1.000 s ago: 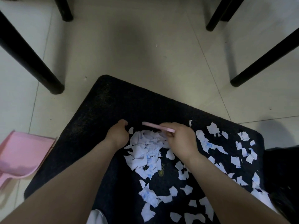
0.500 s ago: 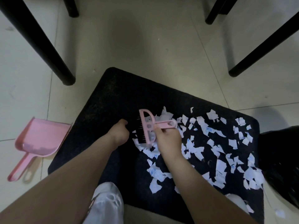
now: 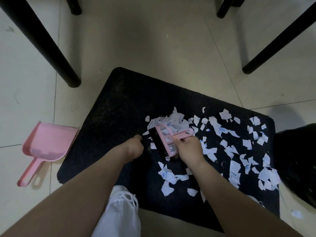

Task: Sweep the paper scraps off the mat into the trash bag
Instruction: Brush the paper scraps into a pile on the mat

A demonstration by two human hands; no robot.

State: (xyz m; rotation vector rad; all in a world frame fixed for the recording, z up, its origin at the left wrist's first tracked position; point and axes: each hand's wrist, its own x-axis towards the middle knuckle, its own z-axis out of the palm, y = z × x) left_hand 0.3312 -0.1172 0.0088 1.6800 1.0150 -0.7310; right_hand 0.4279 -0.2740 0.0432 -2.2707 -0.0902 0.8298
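Observation:
A black mat (image 3: 119,103) lies on the tiled floor. White paper scraps (image 3: 237,166) are strewn over its right half, with a small heap (image 3: 172,120) near the middle. My right hand (image 3: 189,149) grips the handle of a pink hand brush (image 3: 164,142) with black bristles, held just left of the heap. My left hand (image 3: 135,147) rests on the mat beside the bristles with curled fingers and holds nothing. The black trash bag (image 3: 295,161) lies at the mat's right edge.
A pink dustpan (image 3: 46,144) lies on the floor left of the mat. Black furniture legs stand at the upper left (image 3: 51,53) and upper right (image 3: 277,40). White fabric (image 3: 121,214) covers my knee at the mat's near edge. One scrap (image 3: 296,214) lies on the floor.
The brush has turned so that its black bristles face up and left, and it has shifted slightly right. The scraps that were heaped between my hands now lie more spread to the right.

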